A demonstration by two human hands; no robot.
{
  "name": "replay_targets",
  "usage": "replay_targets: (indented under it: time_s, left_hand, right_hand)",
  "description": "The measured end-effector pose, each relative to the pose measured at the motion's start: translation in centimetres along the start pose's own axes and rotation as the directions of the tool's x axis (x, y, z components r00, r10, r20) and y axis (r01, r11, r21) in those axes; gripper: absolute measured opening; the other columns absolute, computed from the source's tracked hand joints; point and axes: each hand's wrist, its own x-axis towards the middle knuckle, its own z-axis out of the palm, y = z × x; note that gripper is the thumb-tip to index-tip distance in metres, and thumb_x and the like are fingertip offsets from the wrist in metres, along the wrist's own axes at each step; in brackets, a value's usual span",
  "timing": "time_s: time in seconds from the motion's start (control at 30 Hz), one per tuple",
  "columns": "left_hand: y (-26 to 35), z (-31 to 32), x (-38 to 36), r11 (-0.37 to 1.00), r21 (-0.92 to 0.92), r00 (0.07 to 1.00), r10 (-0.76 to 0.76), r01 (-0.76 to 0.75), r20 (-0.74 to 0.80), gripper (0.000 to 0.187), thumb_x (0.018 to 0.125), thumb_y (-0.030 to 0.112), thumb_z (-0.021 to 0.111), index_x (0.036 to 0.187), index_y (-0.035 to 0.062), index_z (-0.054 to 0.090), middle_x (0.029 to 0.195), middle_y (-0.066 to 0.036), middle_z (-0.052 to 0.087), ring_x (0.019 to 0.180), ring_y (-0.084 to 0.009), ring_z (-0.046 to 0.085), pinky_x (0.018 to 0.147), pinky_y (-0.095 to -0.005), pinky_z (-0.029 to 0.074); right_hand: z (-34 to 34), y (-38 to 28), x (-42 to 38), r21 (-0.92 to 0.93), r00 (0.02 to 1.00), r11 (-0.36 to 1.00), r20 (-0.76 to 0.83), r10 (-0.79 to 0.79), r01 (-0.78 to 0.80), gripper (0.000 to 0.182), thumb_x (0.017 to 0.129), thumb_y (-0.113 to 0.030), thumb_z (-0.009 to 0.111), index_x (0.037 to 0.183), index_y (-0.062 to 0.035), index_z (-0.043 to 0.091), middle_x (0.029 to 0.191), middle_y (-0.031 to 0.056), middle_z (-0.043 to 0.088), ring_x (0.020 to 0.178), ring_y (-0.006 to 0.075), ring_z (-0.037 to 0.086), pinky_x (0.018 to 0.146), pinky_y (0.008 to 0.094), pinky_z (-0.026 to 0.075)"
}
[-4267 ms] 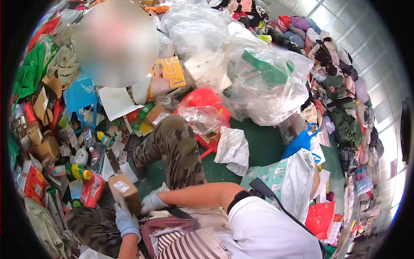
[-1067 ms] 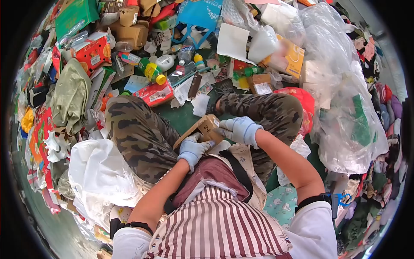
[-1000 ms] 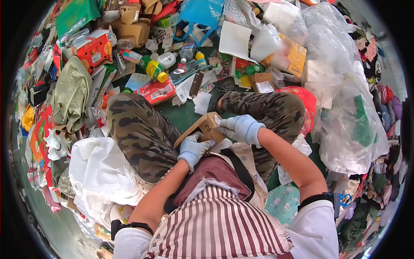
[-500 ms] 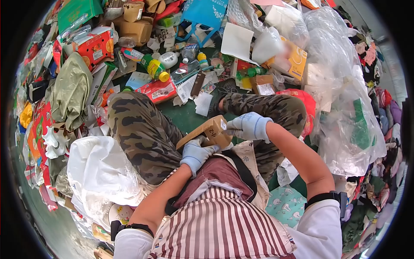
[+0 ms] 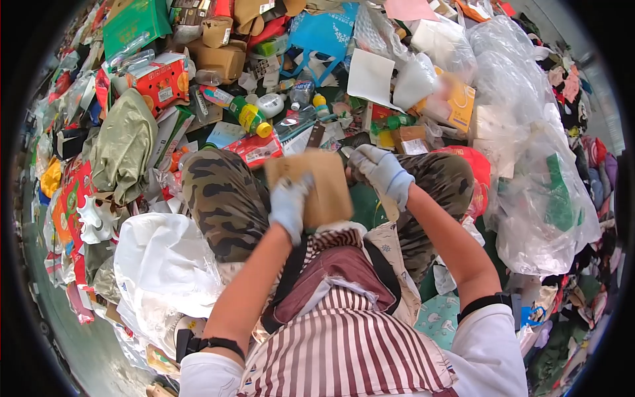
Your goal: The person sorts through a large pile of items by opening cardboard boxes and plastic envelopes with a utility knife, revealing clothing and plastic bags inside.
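Observation:
A brown cardboard box [image 5: 324,188] is over my lap, its broad plain face turned up and slightly blurred. My left hand [image 5: 290,204], in a pale glove, grips the box at its left side, fingers lying over the face. Just right of the box, my right hand [image 5: 383,173], gloved too, is closed with its fingers curled; whatever it may hold is hidden. A gap separates this hand from the box. Between my camouflage-clad knees and beyond lie a red flat package [image 5: 259,149] and a bottle with a yellow cap [image 5: 250,116].
Mixed waste surrounds me. Ahead are a blue bag [image 5: 324,36], a white sheet [image 5: 370,78] and an orange box [image 5: 456,102]. Clear plastic film [image 5: 529,185] is heaped at right. A white plastic bag [image 5: 165,258] and an olive cloth-like piece [image 5: 122,145] lie at left.
The box has been turned from a narrow, angled view to broad face up, and lifted slightly forward in my left hand. My right hand has moved forward, away from the box's end, with fingers curled.

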Motion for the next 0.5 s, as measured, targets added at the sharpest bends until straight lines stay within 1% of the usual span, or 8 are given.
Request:
replay_targets:
  time_s: [0.03, 0.07, 0.1, 0.13, 0.27, 0.3, 0.43, 0.5]
  left_hand:
    - [1.7, -0.2, 2.0, 0.942, -0.285, 0.983, -0.182, 0.180, 0.021, 0.040, 0.081, 0.025, 0.066, 0.115, 0.0096, 0.051, 0.105, -0.009, 0.062, 0.092, -0.0279, 0.061, 0.079, -0.0442, 0.048]
    - [3.3, -0.3, 3.5, 0.774, -0.537, 0.936, -0.338, 0.335, 0.096, 0.041, 0.084, 0.025, 0.064, 0.119, 0.0116, 0.048, 0.109, -0.009, 0.060, 0.096, -0.0299, 0.059, 0.083, -0.0481, 0.047]
    - [4.5, 0.2, 4.5, 0.780, -0.535, 0.941, -0.326, 0.324, 0.094, 0.041, 0.084, 0.025, 0.064, 0.119, 0.0116, 0.048, 0.109, -0.009, 0.060, 0.096, -0.0299, 0.059, 0.083, -0.0481, 0.047]
    - [5.6, 0.8, 5.2, 0.750, -0.598, 0.943, -0.330, 0.283, 0.032, 0.041, 0.085, 0.026, 0.060, 0.121, 0.0114, 0.047, 0.113, -0.009, 0.059, 0.102, -0.0303, 0.057, 0.088, -0.0516, 0.044]
    - [5.2, 0.7, 7.3, 0.629, -0.721, 0.921, -0.389, 0.292, 0.033, 0.036, 0.090, 0.030, 0.052, 0.120, 0.0119, 0.048, 0.117, -0.008, 0.057, 0.106, -0.0304, 0.055, 0.091, -0.0536, 0.042]
    - [4.6, 0.5, 7.7, 0.640, -0.710, 0.920, -0.391, 0.294, 0.029, 0.036, 0.090, 0.030, 0.052, 0.120, 0.0119, 0.048, 0.117, -0.008, 0.057, 0.106, -0.0304, 0.055, 0.091, -0.0536, 0.042]
    - [3.3, 0.2, 7.3, 0.614, -0.732, 0.889, -0.456, 0.294, -0.025, 0.032, 0.090, 0.030, 0.051, 0.117, 0.0119, 0.051, 0.117, -0.007, 0.057, 0.105, -0.0295, 0.056, 0.090, -0.0517, 0.044]
    - [3.0, 0.1, 7.2, 0.593, -0.749, 0.883, -0.469, 0.297, -0.021, 0.031, 0.091, 0.029, 0.050, 0.117, 0.0130, 0.051, 0.117, -0.007, 0.057, 0.105, -0.0297, 0.056, 0.088, -0.0522, 0.044]
  right_hand:
    - [0.2, -1.0, -0.5, 0.164, 0.991, 0.980, -0.062, 0.120, -0.108, 0.020, 0.091, -0.024, 0.050, 0.093, -0.0062, 0.059, 0.073, 0.0048, 0.059, 0.061, 0.0159, 0.054, 0.056, 0.0266, 0.044]
    - [0.7, -1.7, -0.9, 0.328, 0.965, 0.924, -0.103, 0.242, -0.197, 0.020, 0.091, -0.024, 0.050, 0.092, -0.0059, 0.059, 0.068, 0.0009, 0.056, 0.055, 0.0093, 0.049, 0.050, 0.0231, 0.041]
    - [1.8, -2.0, -1.6, 0.369, 0.966, 0.922, -0.169, 0.195, -0.121, 0.022, 0.092, -0.026, 0.050, 0.095, -0.0060, 0.060, 0.066, -0.0030, 0.051, 0.052, 0.0032, 0.041, 0.045, 0.0194, 0.035]
    - [3.1, -0.7, -1.9, 0.292, 0.970, 0.956, -0.239, 0.042, 0.030, 0.025, 0.092, -0.028, 0.051, 0.098, -0.0056, 0.060, 0.065, -0.0038, 0.050, 0.054, 0.0039, 0.042, 0.048, 0.0207, 0.037]
    - [7.0, -0.5, -2.2, 0.177, 0.976, 0.984, -0.211, 0.052, -0.014, 0.027, 0.092, -0.031, 0.051, 0.098, -0.0063, 0.059, 0.064, 0.0069, 0.055, 0.056, 0.0161, 0.052, 0.056, 0.0296, 0.043]
    - [7.5, -0.4, -1.9, 0.105, 0.972, 0.993, -0.222, 0.077, -0.054, 0.026, 0.092, -0.031, 0.049, 0.097, -0.0071, 0.058, 0.066, 0.0129, 0.057, 0.059, 0.0249, 0.056, 0.058, 0.0345, 0.045]
    - [8.6, -0.8, -1.2, 0.121, 0.965, 0.991, -0.246, 0.093, -0.064, 0.024, 0.091, -0.030, 0.049, 0.096, -0.0089, 0.058, 0.071, 0.0149, 0.060, 0.066, 0.0312, 0.059, 0.061, 0.0384, 0.045]
    - [8.8, -1.4, -1.5, -0.011, 0.946, 1.000, -0.325, -0.022, 0.019, 0.022, 0.091, -0.030, 0.049, 0.097, -0.0107, 0.058, 0.076, 0.0164, 0.061, 0.072, 0.0339, 0.059, 0.063, 0.0411, 0.045]
